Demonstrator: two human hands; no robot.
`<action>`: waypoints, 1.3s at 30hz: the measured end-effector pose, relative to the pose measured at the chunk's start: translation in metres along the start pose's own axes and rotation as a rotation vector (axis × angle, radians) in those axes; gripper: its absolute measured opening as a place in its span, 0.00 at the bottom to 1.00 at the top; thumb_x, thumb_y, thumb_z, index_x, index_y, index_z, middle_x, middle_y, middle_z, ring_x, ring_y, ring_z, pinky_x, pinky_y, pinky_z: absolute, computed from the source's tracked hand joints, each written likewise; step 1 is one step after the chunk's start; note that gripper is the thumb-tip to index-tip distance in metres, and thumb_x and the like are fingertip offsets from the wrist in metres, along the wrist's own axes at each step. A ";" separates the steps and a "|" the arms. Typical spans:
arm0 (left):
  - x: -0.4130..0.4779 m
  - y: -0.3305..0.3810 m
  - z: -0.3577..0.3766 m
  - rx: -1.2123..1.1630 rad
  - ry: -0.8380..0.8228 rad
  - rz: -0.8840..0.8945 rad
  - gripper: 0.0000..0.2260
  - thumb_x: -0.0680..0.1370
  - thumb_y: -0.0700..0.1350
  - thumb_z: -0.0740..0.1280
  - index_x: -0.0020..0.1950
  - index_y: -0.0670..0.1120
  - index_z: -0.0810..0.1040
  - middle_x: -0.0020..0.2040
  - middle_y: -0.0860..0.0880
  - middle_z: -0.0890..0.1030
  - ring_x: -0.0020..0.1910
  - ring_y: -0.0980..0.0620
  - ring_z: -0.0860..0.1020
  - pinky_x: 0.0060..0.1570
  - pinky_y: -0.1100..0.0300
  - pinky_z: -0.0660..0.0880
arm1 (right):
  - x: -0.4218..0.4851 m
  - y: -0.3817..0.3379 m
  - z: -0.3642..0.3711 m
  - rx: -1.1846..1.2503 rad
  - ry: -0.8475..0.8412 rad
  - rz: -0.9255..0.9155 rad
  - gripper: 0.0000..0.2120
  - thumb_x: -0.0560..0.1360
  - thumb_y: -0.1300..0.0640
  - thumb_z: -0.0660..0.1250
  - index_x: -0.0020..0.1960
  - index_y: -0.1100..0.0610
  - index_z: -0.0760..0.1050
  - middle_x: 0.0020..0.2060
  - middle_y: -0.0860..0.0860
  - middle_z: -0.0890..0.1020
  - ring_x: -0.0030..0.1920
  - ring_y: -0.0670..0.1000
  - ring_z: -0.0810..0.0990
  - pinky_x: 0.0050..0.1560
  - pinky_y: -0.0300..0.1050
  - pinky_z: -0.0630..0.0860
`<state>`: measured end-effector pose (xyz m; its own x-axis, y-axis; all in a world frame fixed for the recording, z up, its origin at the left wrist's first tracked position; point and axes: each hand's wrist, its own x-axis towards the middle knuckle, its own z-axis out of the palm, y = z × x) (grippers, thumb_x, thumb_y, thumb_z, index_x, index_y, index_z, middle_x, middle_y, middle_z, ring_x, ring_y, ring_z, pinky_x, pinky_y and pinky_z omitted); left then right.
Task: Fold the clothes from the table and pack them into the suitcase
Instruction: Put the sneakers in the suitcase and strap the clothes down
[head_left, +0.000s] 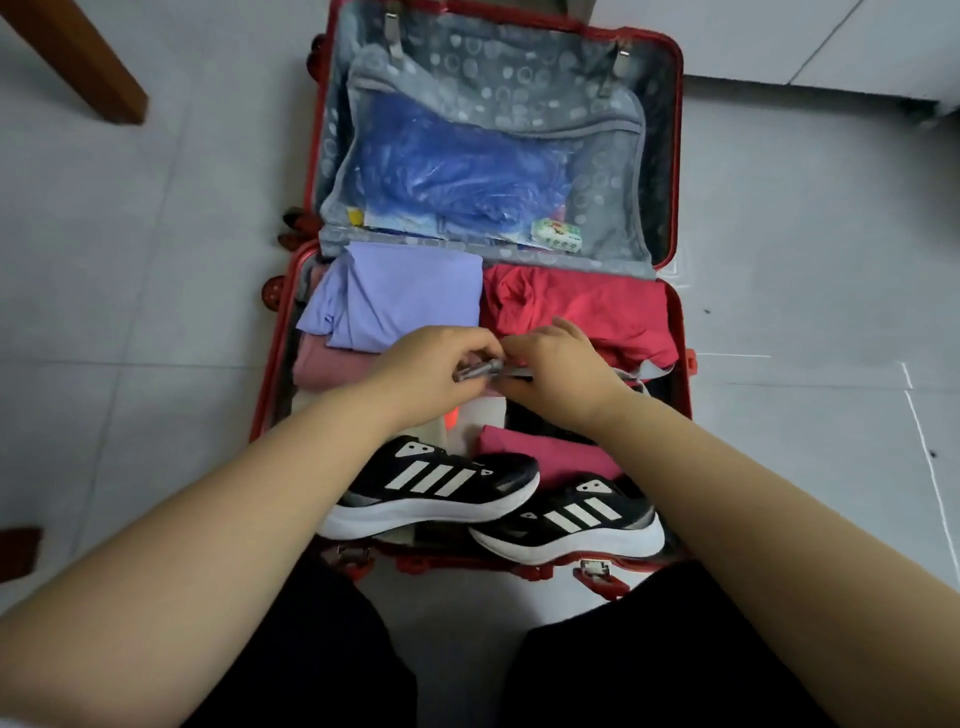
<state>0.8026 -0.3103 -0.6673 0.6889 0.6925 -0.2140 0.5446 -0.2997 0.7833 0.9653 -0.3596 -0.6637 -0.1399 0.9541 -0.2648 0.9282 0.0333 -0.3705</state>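
Just past the sneakers (431, 483), over the suitcase (680, 322) middle, left hand (431, 364) pinches a grey buckle (475, 370) and right hand (561, 364) grips its strap (644, 371), the hands nearly touching. Strap axis runs left-right, with both hands equally near. Beyond them, folded lilac top (400, 296) and red top (582, 306) lie packed side by side.

**tilefan:** Floor (130, 260) is pale grey-white tile, big squares with thin grout lines. The light's soft and even, with a slight sheen on the tiles.

**woodguy:** Top left there's a brown wooden leg (78, 57) coming down at a slant onto the tile. Table or chair, can't tell. A reddish-brown block (18, 551) pokes in at the left edge, lower down.

**tilefan:** Yep. Top right looks like the base of a white cabinet (831, 47), dark gap underneath. There are thin white lines (922, 431) on the tiles at right, and a dark speck (933, 454) beside them.
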 end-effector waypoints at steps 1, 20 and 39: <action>-0.002 -0.002 -0.003 -0.030 -0.013 0.016 0.14 0.72 0.39 0.72 0.57 0.47 0.79 0.49 0.50 0.82 0.48 0.53 0.79 0.52 0.56 0.75 | 0.006 -0.002 0.000 0.032 0.026 0.009 0.13 0.76 0.51 0.65 0.57 0.57 0.77 0.48 0.53 0.83 0.54 0.56 0.78 0.70 0.49 0.55; -0.117 -0.217 -0.043 -0.202 0.286 -0.788 0.26 0.72 0.34 0.71 0.68 0.39 0.67 0.59 0.36 0.74 0.54 0.42 0.74 0.59 0.50 0.71 | 0.018 -0.007 0.063 0.042 -0.035 0.035 0.24 0.74 0.41 0.52 0.56 0.53 0.79 0.39 0.51 0.84 0.43 0.55 0.81 0.67 0.54 0.62; -0.125 -0.207 0.003 0.768 -0.115 -0.548 0.05 0.75 0.47 0.65 0.46 0.50 0.81 0.76 0.44 0.36 0.64 0.37 0.22 0.53 0.47 0.14 | 0.014 -0.004 0.083 0.114 -0.044 0.010 0.09 0.77 0.56 0.66 0.55 0.53 0.81 0.41 0.48 0.85 0.48 0.48 0.79 0.68 0.62 0.62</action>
<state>0.6055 -0.3369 -0.8049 0.2647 0.8080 -0.5264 0.9434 -0.3301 -0.0323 0.9307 -0.3708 -0.7403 -0.1486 0.9402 -0.3066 0.8848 -0.0121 -0.4659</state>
